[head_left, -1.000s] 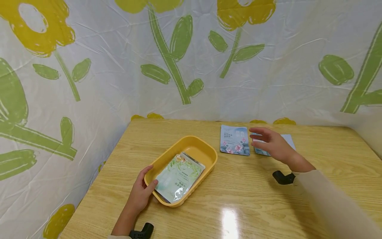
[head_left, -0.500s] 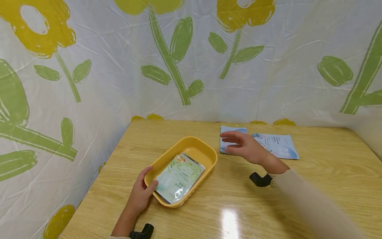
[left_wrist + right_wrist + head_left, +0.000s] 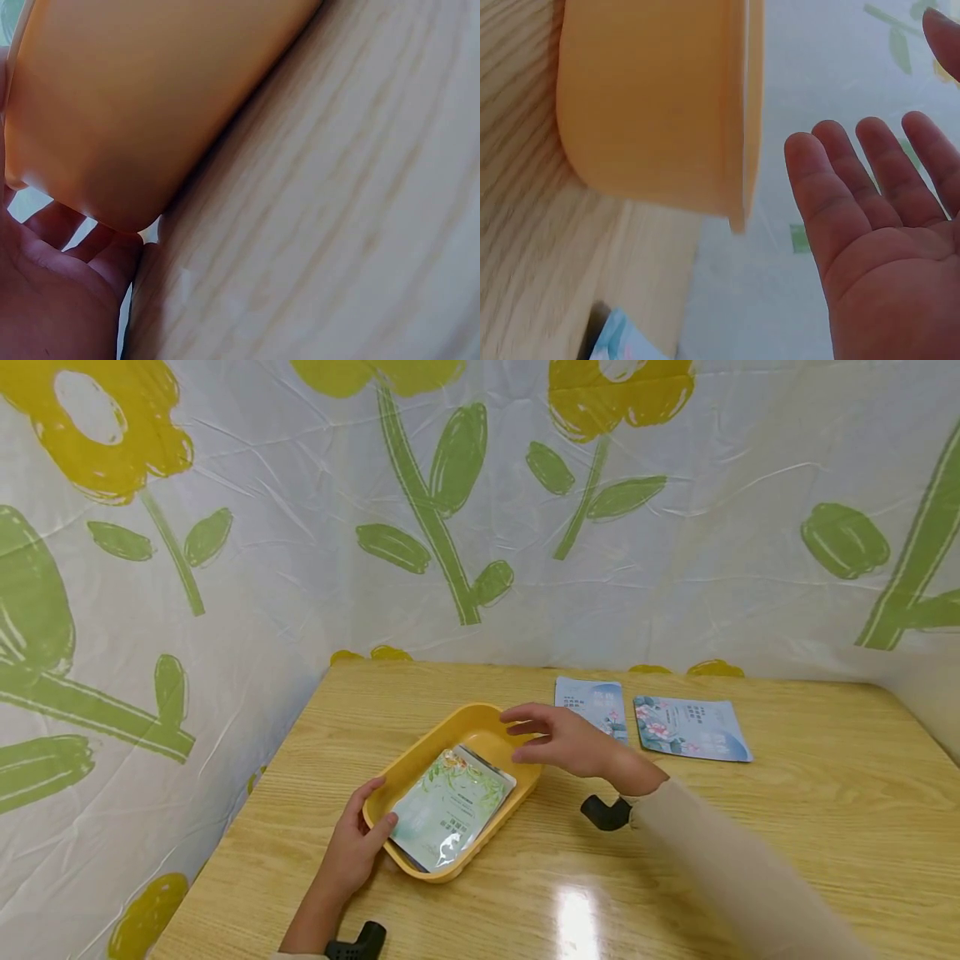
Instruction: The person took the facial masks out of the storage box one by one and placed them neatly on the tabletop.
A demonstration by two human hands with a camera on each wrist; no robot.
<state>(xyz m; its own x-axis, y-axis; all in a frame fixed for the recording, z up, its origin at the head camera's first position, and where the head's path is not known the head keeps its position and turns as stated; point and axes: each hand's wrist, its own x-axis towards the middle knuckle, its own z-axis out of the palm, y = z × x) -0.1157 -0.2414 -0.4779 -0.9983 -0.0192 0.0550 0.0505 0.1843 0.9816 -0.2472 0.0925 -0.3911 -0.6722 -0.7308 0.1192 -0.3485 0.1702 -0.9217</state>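
Observation:
My left hand (image 3: 356,835) grips the near left end of a yellow plastic basket (image 3: 491,845), thumb over the rim and fingers along the outer wall. Inside the basket lies a pale green face mask packet (image 3: 452,806) with leaf print, and a dark edge shows beneath it. Over the basket's far right end hovers my right hand (image 3: 566,742), fingers extended and apart, holding nothing. The right wrist view shows that hand's palm (image 3: 896,277) apart from the basket's rim. Behind the hand lies a blue packet (image 3: 596,697) with pink flowers, partly covered.
A second blue flowered packet (image 3: 693,727) lies further right on the wooden table (image 3: 825,827). Flower-printed cloth (image 3: 637,585) hangs behind the table and along its left side. Black camera mounts (image 3: 606,812) sit on both wrists.
My right hand has moved left, from over the right blue packet, past the other one, to above the basket. The left hand and basket stay in place.

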